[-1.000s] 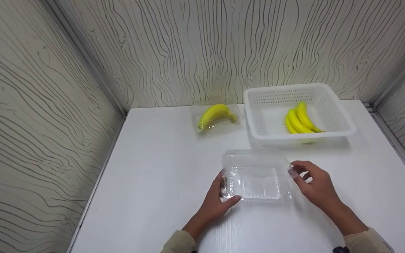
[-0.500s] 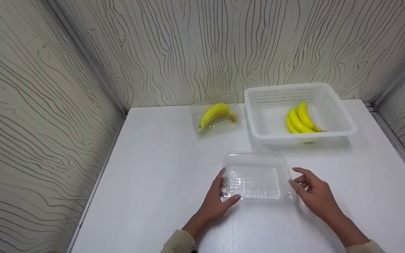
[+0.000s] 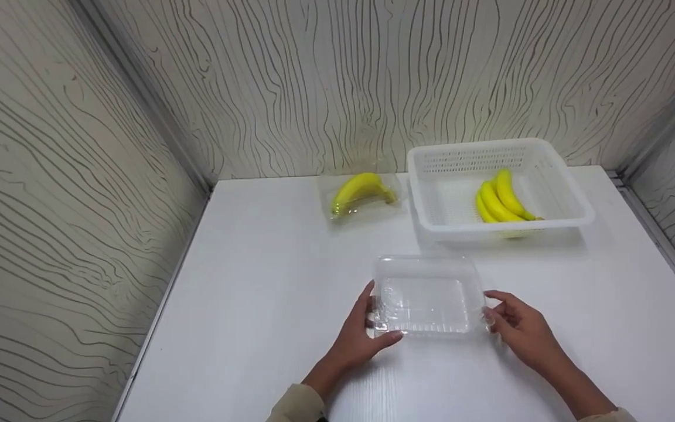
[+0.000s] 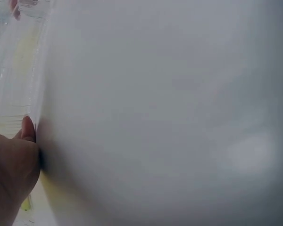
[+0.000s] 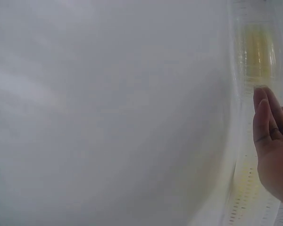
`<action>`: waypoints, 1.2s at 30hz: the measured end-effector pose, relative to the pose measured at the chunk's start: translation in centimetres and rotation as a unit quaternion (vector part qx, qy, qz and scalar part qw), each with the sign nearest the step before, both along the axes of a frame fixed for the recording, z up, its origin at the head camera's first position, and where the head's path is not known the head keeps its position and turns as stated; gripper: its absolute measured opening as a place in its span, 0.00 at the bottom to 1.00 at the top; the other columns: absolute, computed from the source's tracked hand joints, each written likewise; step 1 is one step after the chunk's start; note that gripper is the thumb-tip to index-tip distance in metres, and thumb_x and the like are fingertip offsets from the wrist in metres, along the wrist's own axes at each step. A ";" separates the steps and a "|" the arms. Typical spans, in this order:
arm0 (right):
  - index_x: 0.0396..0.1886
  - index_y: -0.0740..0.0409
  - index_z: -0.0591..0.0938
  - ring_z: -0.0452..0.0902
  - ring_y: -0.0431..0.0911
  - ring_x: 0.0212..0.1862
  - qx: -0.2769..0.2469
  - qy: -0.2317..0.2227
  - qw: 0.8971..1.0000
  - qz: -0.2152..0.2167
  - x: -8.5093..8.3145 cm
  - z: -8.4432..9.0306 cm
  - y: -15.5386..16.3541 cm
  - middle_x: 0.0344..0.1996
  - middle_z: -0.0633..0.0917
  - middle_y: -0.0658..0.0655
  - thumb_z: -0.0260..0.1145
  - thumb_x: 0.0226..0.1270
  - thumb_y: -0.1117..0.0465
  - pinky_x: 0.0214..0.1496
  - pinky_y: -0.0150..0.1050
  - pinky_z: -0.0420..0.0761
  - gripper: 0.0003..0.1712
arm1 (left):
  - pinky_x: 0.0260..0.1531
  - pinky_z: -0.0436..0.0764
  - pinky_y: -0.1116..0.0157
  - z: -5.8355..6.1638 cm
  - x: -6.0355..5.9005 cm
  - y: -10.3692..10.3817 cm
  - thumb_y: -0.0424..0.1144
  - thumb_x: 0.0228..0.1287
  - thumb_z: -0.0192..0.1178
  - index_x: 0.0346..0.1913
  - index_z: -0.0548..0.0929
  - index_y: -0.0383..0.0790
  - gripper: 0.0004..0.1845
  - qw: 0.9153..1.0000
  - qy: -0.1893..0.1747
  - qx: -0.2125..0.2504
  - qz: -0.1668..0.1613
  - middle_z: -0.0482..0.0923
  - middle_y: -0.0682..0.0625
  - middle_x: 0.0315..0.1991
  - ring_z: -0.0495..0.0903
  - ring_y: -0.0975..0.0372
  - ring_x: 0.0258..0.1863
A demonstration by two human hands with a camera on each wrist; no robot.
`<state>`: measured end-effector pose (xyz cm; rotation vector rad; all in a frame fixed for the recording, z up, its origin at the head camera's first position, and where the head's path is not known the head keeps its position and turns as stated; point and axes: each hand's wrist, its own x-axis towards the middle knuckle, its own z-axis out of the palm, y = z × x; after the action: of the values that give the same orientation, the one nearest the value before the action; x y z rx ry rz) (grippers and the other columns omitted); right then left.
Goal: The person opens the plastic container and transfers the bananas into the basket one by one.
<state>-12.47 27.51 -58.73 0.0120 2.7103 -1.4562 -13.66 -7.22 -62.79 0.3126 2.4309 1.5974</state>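
A see-through plastic clamshell box [image 3: 431, 296] lies on the white table, between both hands, with no fruit visible in it. My left hand [image 3: 356, 334] grips its left end, the thumb along the front edge and the fingers round the side. At the right end, my right hand [image 3: 522, 328] pinches the rim near the front corner between thumb and fingers. In the right wrist view, the thumb and fingers [image 5: 262, 113] come together at the plastic edge. The left wrist view catches the left hand [image 4: 14, 165] against the box's side.
Behind the box, a white perforated basket [image 3: 449, 227] holds several yellow bananas [image 3: 498, 202]. To its left, a single banana [image 3: 361, 190] sits inside another clear plastic box [image 3: 329, 225]. Wood-patterned panels [image 3: 314, 88] enclose the table [image 3: 244, 305] at the back and sides.
My right hand has slid toward me along the box's right edge, from near the upper corner to the front. The raised clear plastic at the back now sits lower. My left hand stays put.
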 end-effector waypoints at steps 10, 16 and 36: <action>0.73 0.61 0.76 0.85 0.43 0.32 -0.069 -0.062 0.996 0.017 0.2 0.1 0.4 0.30 0.90 0.55 0.61 0.84 0.57 0.35 0.37 0.86 0.24 | 0.56 0.81 0.63 0.2 0.0 -0.5 0.53 0.79 0.57 0.87 0.53 0.51 0.41 1.000 -0.006 0.025 0.009 0.76 0.41 0.73 0.81 0.63 0.55; 0.74 0.67 0.74 0.88 0.44 0.33 -0.102 -0.071 0.991 0.045 0.3 0.1 0.6 0.31 0.90 0.55 0.59 0.85 0.58 0.36 0.38 0.87 0.26 | 0.57 0.80 0.65 0.4 0.1 -0.5 0.50 0.77 0.59 0.84 0.61 0.44 0.39 0.999 -0.015 0.028 0.018 0.77 0.42 0.70 0.80 0.59 0.59; 0.75 0.71 0.70 0.89 0.42 0.38 -0.171 -0.088 0.980 0.044 -0.1 0.6 0.9 0.42 0.93 0.56 0.58 0.86 0.56 0.42 0.39 0.90 0.29 | 0.45 0.80 0.74 0.5 -0.5 -0.2 0.32 0.73 0.57 0.80 0.68 0.33 0.33 0.991 -0.024 0.131 0.029 0.81 0.45 0.41 0.78 0.70 0.37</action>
<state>-12.54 28.38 -58.10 0.0039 2.2627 -1.7798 -14.12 -7.43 -62.26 0.2432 2.2149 1.9291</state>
